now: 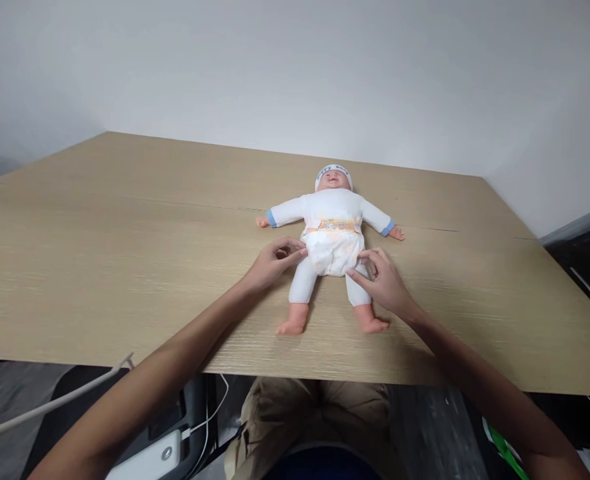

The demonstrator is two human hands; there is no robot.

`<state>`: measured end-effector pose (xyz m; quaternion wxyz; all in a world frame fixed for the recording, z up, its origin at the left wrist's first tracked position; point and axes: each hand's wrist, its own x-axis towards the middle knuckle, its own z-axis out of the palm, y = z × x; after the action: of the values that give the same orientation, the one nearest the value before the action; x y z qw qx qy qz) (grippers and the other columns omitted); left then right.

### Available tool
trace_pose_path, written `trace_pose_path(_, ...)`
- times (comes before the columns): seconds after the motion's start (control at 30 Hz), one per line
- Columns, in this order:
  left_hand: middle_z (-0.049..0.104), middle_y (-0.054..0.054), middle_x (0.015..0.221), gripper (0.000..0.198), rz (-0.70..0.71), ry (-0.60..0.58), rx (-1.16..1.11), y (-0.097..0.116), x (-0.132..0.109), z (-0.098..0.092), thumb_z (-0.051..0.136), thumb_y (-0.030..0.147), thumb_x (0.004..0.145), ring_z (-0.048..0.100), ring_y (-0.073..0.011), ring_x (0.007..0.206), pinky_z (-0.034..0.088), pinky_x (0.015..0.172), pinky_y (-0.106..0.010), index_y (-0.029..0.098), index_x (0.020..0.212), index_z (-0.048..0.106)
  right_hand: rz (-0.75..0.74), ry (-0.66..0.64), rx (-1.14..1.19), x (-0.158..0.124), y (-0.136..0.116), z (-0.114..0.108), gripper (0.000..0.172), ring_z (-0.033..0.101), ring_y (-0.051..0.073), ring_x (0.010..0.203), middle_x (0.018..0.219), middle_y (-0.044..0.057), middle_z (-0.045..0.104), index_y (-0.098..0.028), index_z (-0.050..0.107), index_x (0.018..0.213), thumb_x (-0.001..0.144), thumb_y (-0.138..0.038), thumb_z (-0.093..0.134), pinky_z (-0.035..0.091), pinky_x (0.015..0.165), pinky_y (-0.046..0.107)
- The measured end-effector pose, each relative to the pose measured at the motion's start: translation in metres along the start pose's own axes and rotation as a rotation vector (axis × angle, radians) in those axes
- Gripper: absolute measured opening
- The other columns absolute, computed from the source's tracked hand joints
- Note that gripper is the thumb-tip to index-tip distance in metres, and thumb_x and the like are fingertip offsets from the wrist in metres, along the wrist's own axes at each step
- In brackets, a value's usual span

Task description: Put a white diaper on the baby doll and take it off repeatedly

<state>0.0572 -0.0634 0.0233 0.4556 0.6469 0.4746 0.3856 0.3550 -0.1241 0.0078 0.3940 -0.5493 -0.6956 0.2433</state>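
Note:
A baby doll (302, 283) in a white suit with blue cuffs lies on its back on the wooden table, arms spread and feet toward me. Around its hips and belly is a white diaper (333, 250) with an orange patterned waistband. My left hand (277, 260) pinches the diaper's leg edge on the left side, thumb and forefinger together. On the opposite side, my right hand (382, 277) has its thumb and forefinger closed at the other leg edge of the diaper. The exact grip of the right fingertips is small and hard to see.
The table (125, 267) reaches back to a pale wall (285, 73). Below its front edge, at left, are a white power bank (149, 460) with a cable and a thicker white cord (49, 407). A dark object (587, 253) stands beyond the right edge.

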Motion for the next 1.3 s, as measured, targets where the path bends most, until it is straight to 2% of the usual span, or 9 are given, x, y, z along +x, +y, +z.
trace_pose_path(0.17, 0.076, -0.011, 0.107, 0.039, 0.099, 0.162, 0.321, -0.030, 0.021, -0.029, 0.069, 0.061, 0.093, 0.063, -0.0267, 0.090, 0.052, 0.086, -0.043, 0.023, 0.104, 0.073, 0.023, 0.014, 0.041, 0.000, 0.037, -0.016, 0.039, 0.050, 0.018, 0.068, 0.087, -0.001, 0.066, -0.023, 0.064, 0.122, 0.102, -0.056, 0.070, 0.047, 0.069, 0.033)
trace_pose_path(0.3, 0.067, -0.020, 0.144, 0.042, 0.257, 0.335, 0.668, -0.052, 0.052, -0.042, 0.067, 0.050, 0.098, 0.056, -0.0367, 0.135, 0.038, 0.122, -0.055, 0.019, 0.127, 0.064, -0.069, 0.306, -0.231, 0.034, 0.063, -0.027, 0.033, 0.062, 0.028, 0.092, 0.104, 0.010, 0.071, -0.023, 0.065, 0.114, 0.102, -0.054, 0.063, 0.054, 0.093, 0.046)
trace_pose_path(0.4, 0.058, -0.022, 0.159, 0.064, 0.264, 0.278, 0.752, -0.055, 0.077, -0.042, 0.067, 0.057, 0.098, 0.047, -0.0399, 0.148, 0.031, 0.128, -0.055, 0.017, 0.146, 0.055, -0.133, 0.387, -0.395, 0.070, 0.074, -0.028, 0.034, 0.064, 0.037, 0.116, 0.123, 0.018, 0.073, -0.021, 0.066, 0.121, 0.099, -0.047, 0.061, 0.047, 0.110, 0.058)
trace_pose_path(0.5, 0.062, -0.024, 0.154, 0.075, 0.192, 0.234, 0.738, -0.052, 0.092, -0.040, 0.065, 0.066, 0.098, 0.051, -0.0437, 0.144, 0.035, 0.124, -0.055, 0.014, 0.151, 0.053, -0.126, 0.346, -0.434, 0.092, 0.085, -0.022, 0.050, 0.062, 0.040, 0.127, 0.134, 0.023, 0.071, -0.015, 0.063, 0.138, 0.099, -0.046, 0.061, 0.046, 0.114, 0.059)
trace_pose_path(0.67, 0.073, -0.022, 0.138, 0.073, 0.177, 0.273, 0.798, -0.053, 0.094, -0.044, 0.063, 0.071, 0.099, 0.062, -0.0432, 0.131, 0.040, 0.117, -0.053, 0.015, 0.145, 0.061, -0.114, 0.237, -0.393, 0.092, 0.097, -0.018, 0.059, 0.065, 0.039, 0.126, 0.137, 0.022, 0.074, -0.013, 0.061, 0.150, 0.105, -0.051, 0.059, 0.050, 0.111, 0.054)
trace_pose_path(0.9, 0.080, -0.016, 0.100, 0.057, 0.063, 0.222, 0.830, -0.039, 0.077, -0.014, 0.060, 0.072, 0.098, 0.072, -0.0393, 0.099, 0.045, 0.105, -0.051, 0.019, 0.116, 0.073, -0.012, 0.246, -0.177, 0.082, 0.063, 0.001, 0.055, 0.072, 0.037, 0.117, 0.130, 0.018, 0.079, -0.020, 0.070, 0.141, 0.101, -0.057, 0.063, 0.057, 0.103, 0.052)
trace_pose_path(1.1, 0.082, -0.012, 0.101, 0.051, 0.069, 0.223, 0.577, 0.015, 0.016, 0.005, 0.063, 0.071, 0.098, 0.073, -0.0385, 0.095, 0.050, 0.093, -0.048, 0.025, 0.115, 0.076, -0.025, 0.155, 0.014, 0.063, 0.040, -0.010, 0.057, 0.073, 0.034, 0.119, 0.139, 0.013, 0.078, -0.024, 0.070, 0.141, 0.097, -0.059, 0.069, 0.059, 0.101, 0.047)
trace_pose_path(1.2, 0.083, -0.009, 0.099, 0.050, 0.133, 0.180, 0.497, 0.019, -0.064, 0.009, 0.070, 0.069, 0.092, 0.072, -0.0399, 0.099, 0.054, 0.091, -0.052, 0.033, 0.125, 0.079, -0.011, 0.050, 0.060, 0.029, 0.035, -0.042, 0.057, 0.074, 0.034, 0.117, 0.137, 0.013, 0.079, -0.025, 0.072, 0.140, 0.094, -0.059, 0.072, 0.059, 0.099, 0.046)
trace_pose_path(1.3, 0.083, -0.008, 0.096, 0.049, 0.094, -0.027, 0.534, 0.010, -0.176, 0.016, 0.071, 0.062, 0.089, 0.073, -0.0410, 0.098, 0.059, 0.086, -0.058, 0.048, 0.135, 0.079, 0.010, -0.196, 0.118, -0.028, 0.020, -0.080, 0.054, 0.075, 0.036, 0.115, 0.130, 0.011, 0.081, -0.026, 0.078, 0.134, 0.091, -0.059, 0.076, 0.061, 0.097, 0.046)
